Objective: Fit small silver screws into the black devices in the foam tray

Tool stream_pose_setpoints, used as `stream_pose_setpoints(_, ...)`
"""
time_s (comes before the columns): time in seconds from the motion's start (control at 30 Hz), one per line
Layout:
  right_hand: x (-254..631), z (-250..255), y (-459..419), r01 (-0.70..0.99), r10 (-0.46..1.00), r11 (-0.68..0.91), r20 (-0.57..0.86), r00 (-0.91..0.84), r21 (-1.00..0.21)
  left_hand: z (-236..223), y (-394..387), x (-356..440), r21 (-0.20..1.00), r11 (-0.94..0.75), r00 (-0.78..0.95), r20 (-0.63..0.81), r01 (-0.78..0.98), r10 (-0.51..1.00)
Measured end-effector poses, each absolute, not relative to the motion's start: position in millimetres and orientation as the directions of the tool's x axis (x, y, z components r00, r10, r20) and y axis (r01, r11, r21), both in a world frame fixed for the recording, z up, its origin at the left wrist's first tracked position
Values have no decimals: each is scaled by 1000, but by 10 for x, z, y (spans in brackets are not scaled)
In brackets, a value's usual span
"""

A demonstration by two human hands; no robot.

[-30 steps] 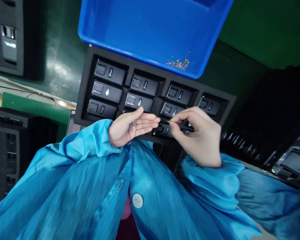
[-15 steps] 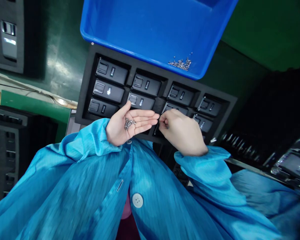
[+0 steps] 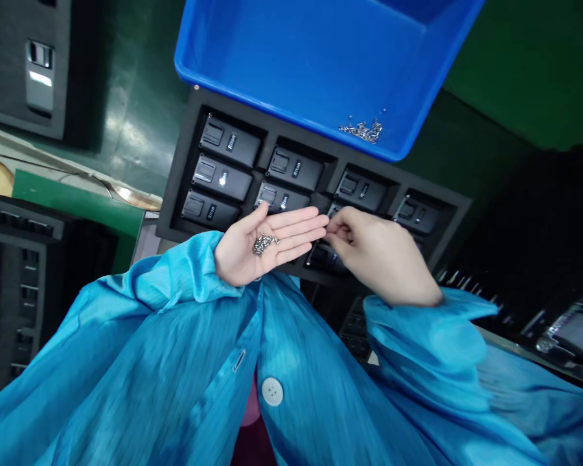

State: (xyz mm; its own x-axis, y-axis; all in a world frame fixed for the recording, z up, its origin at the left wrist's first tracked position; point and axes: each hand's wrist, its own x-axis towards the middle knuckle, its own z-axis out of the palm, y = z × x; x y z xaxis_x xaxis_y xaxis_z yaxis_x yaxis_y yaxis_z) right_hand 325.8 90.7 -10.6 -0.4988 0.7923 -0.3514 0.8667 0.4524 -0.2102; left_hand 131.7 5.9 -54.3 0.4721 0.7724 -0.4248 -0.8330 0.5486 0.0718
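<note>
resting palm up with straight fingers over the near edge of the foam tray point(image 3: 182, 162), the left hand point(image 3: 268, 261) is cradling screws point(image 3: 265, 244); the right hand point(image 3: 383, 255), nearer it than a second ago, is pinching, contents hidden, likely handling one singly.

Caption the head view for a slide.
Open left hand cradles small metal screws over a black tray, right hand alongside.
</note>
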Motion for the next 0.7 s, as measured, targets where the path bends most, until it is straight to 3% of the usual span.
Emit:
stream_pose_setpoints(0.13, 3236, 35, 753, 726, 828, 510, 33, -560, -461, -554, 55, 1340, 79, 561, 486, -410, -824, 771)
stream_pose_setpoints(0.23, 3105, 78, 628, 568, 722, 653, 184, -667, -501, -536, 59, 1370, 71, 590, 513, -418, -804, 750)
stream_pose_setpoints(0.47, 2914, -28, 544, 574, 652, 691, 35, -757, -439, -469, 61, 1417, 16, 607, 548, -412, -795, 728)
stream_pose_setpoints(0.7, 2895, -22, 533, 553, 609, 732, 16, -793, -397, -481, 59, 1411, -19, 601, 538, -468, -799, 701)
